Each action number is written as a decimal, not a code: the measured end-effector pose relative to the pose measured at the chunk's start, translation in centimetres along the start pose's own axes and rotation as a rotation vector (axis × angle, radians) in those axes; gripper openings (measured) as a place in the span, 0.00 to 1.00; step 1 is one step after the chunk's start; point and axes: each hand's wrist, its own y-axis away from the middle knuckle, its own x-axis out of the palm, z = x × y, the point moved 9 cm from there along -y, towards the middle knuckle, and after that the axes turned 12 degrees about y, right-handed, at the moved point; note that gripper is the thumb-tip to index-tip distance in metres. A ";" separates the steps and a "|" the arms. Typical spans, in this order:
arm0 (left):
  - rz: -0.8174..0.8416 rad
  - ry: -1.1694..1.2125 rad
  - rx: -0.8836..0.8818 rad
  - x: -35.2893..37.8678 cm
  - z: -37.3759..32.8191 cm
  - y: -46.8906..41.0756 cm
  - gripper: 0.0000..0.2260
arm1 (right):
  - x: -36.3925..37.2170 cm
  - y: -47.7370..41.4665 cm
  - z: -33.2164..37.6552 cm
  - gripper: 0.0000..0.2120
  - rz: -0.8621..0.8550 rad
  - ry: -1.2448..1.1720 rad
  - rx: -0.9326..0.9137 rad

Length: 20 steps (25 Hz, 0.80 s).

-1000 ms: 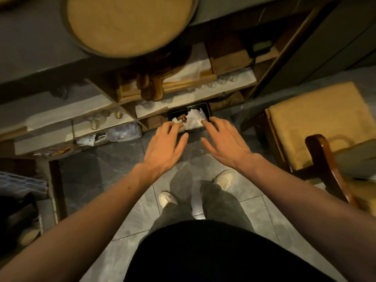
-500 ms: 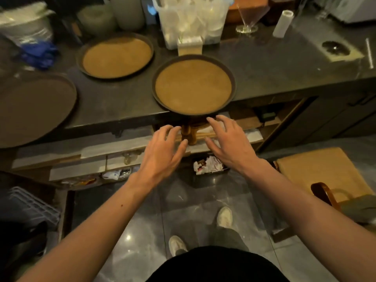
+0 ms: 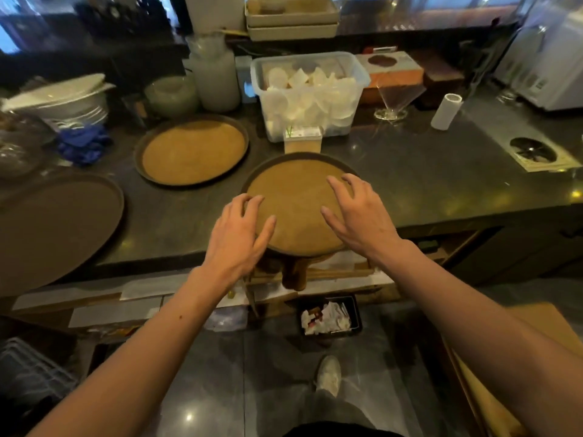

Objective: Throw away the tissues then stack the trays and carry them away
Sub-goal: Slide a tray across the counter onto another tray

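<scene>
Spanning the frame, the dark stone counter (image 3: 426,181) carries three round trays: we see a large dark tray (image 3: 47,228) at far left, a cork-lined tray (image 3: 192,149) behind, and a nearer cork-lined tray (image 3: 293,212) overhanging the front edge. Our left hand (image 3: 236,238) and right hand (image 3: 359,216) hover over it, fingers spread, gripping nothing. Crumpled tissues (image 3: 328,318) fill the black bin (image 3: 356,313) on the floor below.

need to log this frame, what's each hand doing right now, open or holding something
Left hand: open, fingers spread, empty, over the near round tray's left edge.
Right hand: open, fingers spread, empty, over the same tray's right side.
</scene>
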 end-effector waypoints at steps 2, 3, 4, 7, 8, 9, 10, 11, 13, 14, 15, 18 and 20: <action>0.002 -0.020 -0.038 0.8 0.8 -2.7 0.24 | 1.0 -2.5 -2.3 0.28 0.009 -0.022 0.009; 0.001 -0.027 -0.065 1.4 1.3 -3.9 0.24 | 1.6 -3.5 -3.5 0.28 0.018 -0.029 0.018; 0.003 -0.034 -0.089 1.9 1.8 -4.9 0.24 | 2.3 -4.3 -4.6 0.28 0.034 -0.036 0.030; 0.020 -0.056 -0.137 3.4 3.1 -7.9 0.24 | 4.3 -6.5 -7.9 0.28 0.076 -0.068 0.087; 0.033 -0.060 -0.158 4.0 3.6 -8.6 0.24 | 5.2 -7.0 -8.9 0.29 0.098 -0.084 0.115; 0.053 -0.065 -0.181 4.6 4.2 -9.1 0.25 | 6.2 -7.3 -9.7 0.29 0.132 -0.099 0.143; 0.072 -0.070 -0.204 5.1 4.8 -9.6 0.25 | 7.3 -7.7 -10.5 0.30 0.172 -0.112 0.167; 0.086 -0.073 -0.231 5.6 5.6 -10.0 0.26 | 8.3 -8.0 -11.2 0.31 0.211 -0.125 0.196; 0.120 -0.062 -0.301 6.5 7.6 -10.6 0.27 | 10.3 -8.7 -12.5 0.32 0.281 -0.153 0.267; 0.145 -0.050 -0.341 6.9 8.8 -10.8 0.28 | 11.3 -8.9 -13.0 0.33 0.317 -0.168 0.302; 0.171 -0.036 -0.382 7.2 10.2 -11.0 0.29 | 12.1 -9.0 -13.5 0.33 0.347 -0.186 0.336; 0.237 0.014 -0.503 8.0 13.6 -11.1 0.35 | 14.2 -8.7 -14.6 0.34 0.422 -0.263 0.448; 0.263 0.067 -0.588 8.5 15.4 -10.9 0.38 | 15.6 -7.9 -14.9 0.35 0.484 -0.283 0.507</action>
